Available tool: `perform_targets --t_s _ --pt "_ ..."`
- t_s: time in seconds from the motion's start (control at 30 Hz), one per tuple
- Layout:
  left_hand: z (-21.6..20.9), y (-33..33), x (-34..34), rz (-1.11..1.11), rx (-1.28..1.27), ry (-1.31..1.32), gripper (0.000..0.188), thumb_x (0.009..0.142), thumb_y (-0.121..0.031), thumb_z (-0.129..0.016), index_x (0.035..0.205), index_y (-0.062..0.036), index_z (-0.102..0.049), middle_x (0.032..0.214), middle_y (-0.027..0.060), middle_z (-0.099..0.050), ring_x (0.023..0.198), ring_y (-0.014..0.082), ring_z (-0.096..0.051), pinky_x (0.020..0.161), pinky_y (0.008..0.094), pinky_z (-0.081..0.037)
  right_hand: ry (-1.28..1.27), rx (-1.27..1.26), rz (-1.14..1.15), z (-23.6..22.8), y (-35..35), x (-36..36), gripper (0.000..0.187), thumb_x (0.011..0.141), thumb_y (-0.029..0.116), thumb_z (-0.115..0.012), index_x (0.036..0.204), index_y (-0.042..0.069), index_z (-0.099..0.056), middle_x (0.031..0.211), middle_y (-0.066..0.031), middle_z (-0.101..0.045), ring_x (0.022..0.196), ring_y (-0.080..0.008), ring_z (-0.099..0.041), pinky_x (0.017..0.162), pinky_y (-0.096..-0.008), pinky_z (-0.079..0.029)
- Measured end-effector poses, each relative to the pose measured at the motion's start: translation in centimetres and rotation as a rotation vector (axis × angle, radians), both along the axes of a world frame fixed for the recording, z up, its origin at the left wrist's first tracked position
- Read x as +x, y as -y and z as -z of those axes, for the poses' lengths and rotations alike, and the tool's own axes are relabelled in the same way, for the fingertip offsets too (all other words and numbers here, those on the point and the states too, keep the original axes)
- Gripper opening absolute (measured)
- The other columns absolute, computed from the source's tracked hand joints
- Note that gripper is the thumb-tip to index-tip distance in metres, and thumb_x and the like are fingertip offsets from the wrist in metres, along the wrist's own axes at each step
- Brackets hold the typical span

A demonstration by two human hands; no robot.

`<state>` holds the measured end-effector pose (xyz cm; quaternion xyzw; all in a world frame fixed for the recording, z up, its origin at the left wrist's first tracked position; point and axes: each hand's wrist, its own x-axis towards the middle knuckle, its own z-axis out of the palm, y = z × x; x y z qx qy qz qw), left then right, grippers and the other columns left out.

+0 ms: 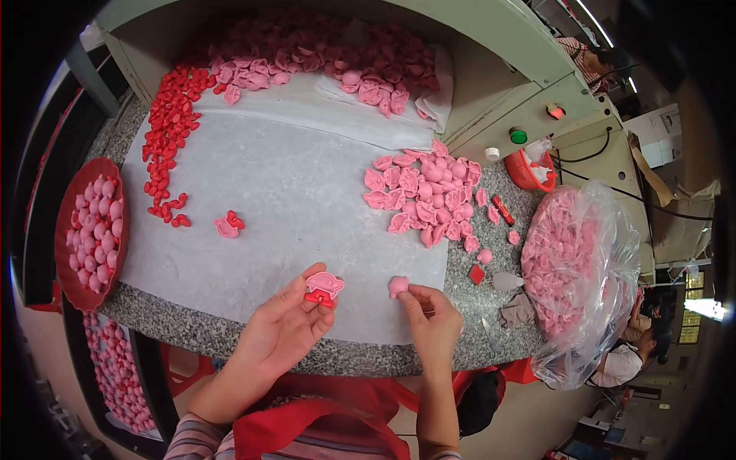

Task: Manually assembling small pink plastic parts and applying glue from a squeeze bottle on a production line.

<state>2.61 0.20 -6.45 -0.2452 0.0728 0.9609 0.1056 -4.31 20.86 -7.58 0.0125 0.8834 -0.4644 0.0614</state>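
Note:
My left hand holds up a hollow pink plastic shell with a red plastic piece at its lower edge, pinched between thumb and fingers. To the right, my right hand grips a small rounded pink plastic piece by its side, just over the paper sheet. Another pink shell with a red part lies alone on the sheet, beyond my left hand. Past my right hand spreads a pile of pink shells, some hollow side up, some domed side up.
White paper covers the granite table. Red pieces trail along the left, beside a red basket of pink-and-red balls. More shells heap under the green machine housing. A clear bag of pink parts stands right.

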Motion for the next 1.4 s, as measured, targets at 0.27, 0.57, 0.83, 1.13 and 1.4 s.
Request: perform_targets --t_s 0.27,0.57,0.83,1.13,1.4 --pt "0.0 -0.6 0.3 0.012 0.061 -0.017 0.037 0.088 -0.021 -0.051 0.122 -0.0077 -0.043 0.106 0.0075 -0.053 0.093 0.0187 -0.052 0.081 0.031 -0.045 -0.645 0.353 -0.581 -0.9 -0.5 -3.0 0.018 0.067 0.005 -0.069 0.084 0.004 -0.064 0.084 -0.0056 -0.063 0.076 -0.018 -0.06 0.055 -0.0304 -0.048" --pt "-0.1 -0.5 0.2 0.039 0.038 0.012 0.037 0.088 -0.022 -0.052 0.121 -0.0071 -0.044 0.105 0.0066 -0.053 0.093 0.0177 -0.052 0.081 0.0299 -0.045 -0.209 0.481 -0.111 -2.5 0.2 -1.2 0.024 0.063 0.006 -0.07 0.087 0.003 -0.065 0.085 -0.0074 -0.063 0.08 -0.0204 -0.06 0.067 -0.0299 -0.047" --pt "-0.1 -0.7 0.3 0.05 0.016 -0.04 0.037 0.088 -0.02 -0.051 0.121 -0.0047 -0.042 0.109 0.0098 -0.053 0.102 0.0207 -0.052 0.087 0.0312 -0.045 -0.469 0.322 -0.641 -0.8 -1.2 -3.9 0.028 0.062 0.002 -0.069 0.089 0.004 -0.065 0.094 -0.0077 -0.062 0.085 -0.0233 -0.057 0.073 -0.0315 -0.046" --pt "-0.1 -0.9 0.3 0.094 0.005 -0.043 0.037 0.09 -0.019 -0.047 0.122 -0.0031 -0.041 0.113 0.0138 -0.051 0.106 0.0243 -0.051 0.09 0.0333 -0.045 -0.462 0.313 -0.543 -1.5 0.1 -2.1 0.028 0.059 0.001 -0.07 0.086 0.004 -0.064 0.087 -0.0073 -0.059 0.078 -0.0249 -0.055 0.068 -0.0331 -0.045" --pt "-0.6 -1.3 0.6 0.092 -0.111 -0.082 0.036 0.089 -0.017 -0.048 0.121 -0.0003 -0.045 0.114 0.0154 -0.053 0.105 0.0238 -0.053 0.09 0.0357 -0.045 -0.403 -0.01 -0.343 -4.3 2.9 1.4 0.033 0.061 -0.001 -0.07 0.093 0.002 -0.062 0.087 -0.0101 -0.058 0.074 -0.0201 -0.056 0.065 -0.0279 -0.045"
